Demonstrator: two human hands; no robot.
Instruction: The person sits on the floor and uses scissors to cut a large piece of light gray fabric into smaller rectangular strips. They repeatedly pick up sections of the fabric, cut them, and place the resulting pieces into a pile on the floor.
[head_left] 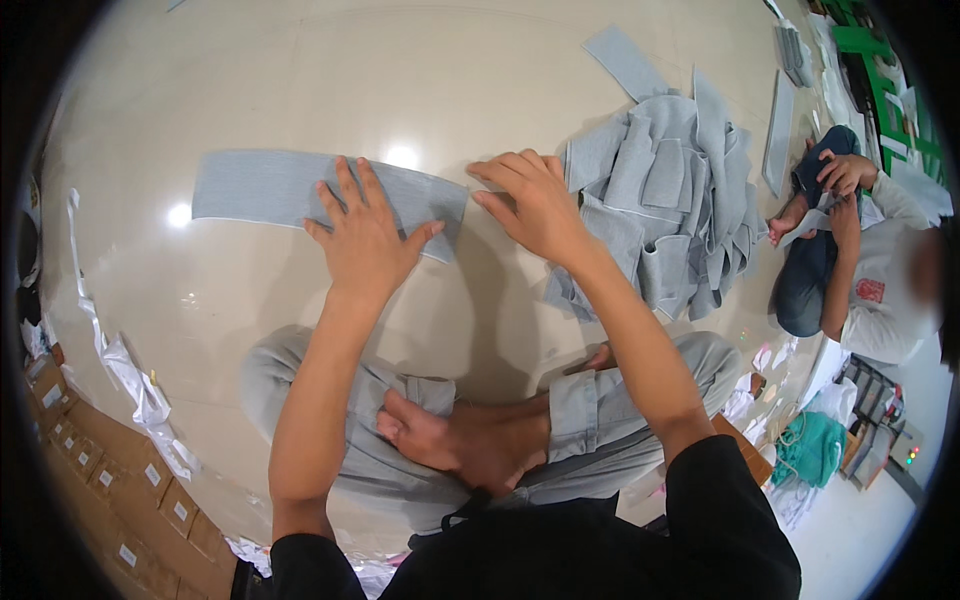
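A long grey fabric strip [255,188] lies flat on the shiny floor in front of me. My left hand [365,240] rests on its right half with the fingers spread. Just past the strip's right end is my right hand [535,205], fingers slightly bent and apart, with nothing visible in it. Whether its fingertips touch the strip's edge I cannot tell. To the right of that hand sits a loose heap of similar grey fabric pieces [665,190], many folded or curled over each other.
A co-worker [870,270] sits at the right, holding a pale piece in both hands. Single grey strips [778,135] lie beyond the heap. Cardboard boxes [130,500] line the lower left, near a crumpled white strip [130,375]. A green bag [810,448] lies at the lower right.
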